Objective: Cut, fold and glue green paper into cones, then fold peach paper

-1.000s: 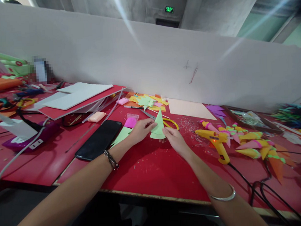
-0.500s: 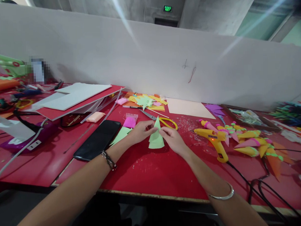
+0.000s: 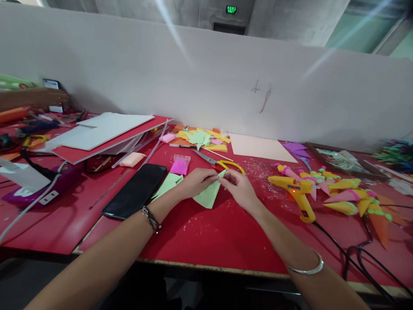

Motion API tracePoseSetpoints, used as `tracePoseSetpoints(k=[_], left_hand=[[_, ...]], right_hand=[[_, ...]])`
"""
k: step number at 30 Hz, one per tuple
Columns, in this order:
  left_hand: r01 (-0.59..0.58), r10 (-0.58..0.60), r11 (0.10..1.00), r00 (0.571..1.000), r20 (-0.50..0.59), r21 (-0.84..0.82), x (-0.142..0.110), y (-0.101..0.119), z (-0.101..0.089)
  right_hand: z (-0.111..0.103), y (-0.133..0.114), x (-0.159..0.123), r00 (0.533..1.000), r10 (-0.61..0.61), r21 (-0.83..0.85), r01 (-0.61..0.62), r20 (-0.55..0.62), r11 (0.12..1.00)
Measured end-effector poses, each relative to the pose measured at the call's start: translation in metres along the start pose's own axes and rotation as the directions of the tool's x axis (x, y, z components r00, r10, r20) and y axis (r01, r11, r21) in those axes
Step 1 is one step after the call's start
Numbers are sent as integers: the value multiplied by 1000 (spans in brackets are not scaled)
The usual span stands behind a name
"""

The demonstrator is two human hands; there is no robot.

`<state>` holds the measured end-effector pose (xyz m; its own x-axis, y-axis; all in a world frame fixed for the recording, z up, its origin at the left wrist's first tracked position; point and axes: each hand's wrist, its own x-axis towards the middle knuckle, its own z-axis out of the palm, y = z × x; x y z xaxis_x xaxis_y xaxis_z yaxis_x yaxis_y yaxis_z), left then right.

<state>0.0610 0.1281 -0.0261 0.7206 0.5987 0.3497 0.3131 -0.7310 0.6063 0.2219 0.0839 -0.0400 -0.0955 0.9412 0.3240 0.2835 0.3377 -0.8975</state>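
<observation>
The green sheet (image 3: 208,196) looks like smooth, matt paper, the black phone (image 3: 135,191) like glossy glass. The scissors (image 3: 216,163) pair metal blades (image 3: 205,157) with smooth yellow plastic handles (image 3: 233,164), and the glue gun (image 3: 294,188) is yellow plastic. The red table (image 3: 212,243) has a smooth, faintly shiny top and a rough, wood-like edge (image 3: 210,267). The bangle (image 3: 308,271) is polished silvery metal, the partition (image 3: 197,87) matt

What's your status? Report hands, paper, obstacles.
Left hand and right hand: both pinching green paper near its narrow end. Wide end toward the person. Scissors lying just beyond hands.
</observation>
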Motion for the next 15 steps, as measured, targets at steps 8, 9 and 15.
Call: tracePoseSetpoints(k=[8, 9, 15], left_hand=[[1, -2, 999, 999, 35, 41, -2, 2, -1], [5, -7, 999, 999, 40, 47, -2, 2, -1], [26, -26, 1000, 998, 49, 16, -1, 3, 0]], right_hand=[[-2, -2, 0, 999, 13, 7, -13, -35, 1000], [-2, -3, 0, 999, 15, 10, -14, -46, 1000], [-3, -6, 0, 992, 53, 32, -50, -111, 998]])
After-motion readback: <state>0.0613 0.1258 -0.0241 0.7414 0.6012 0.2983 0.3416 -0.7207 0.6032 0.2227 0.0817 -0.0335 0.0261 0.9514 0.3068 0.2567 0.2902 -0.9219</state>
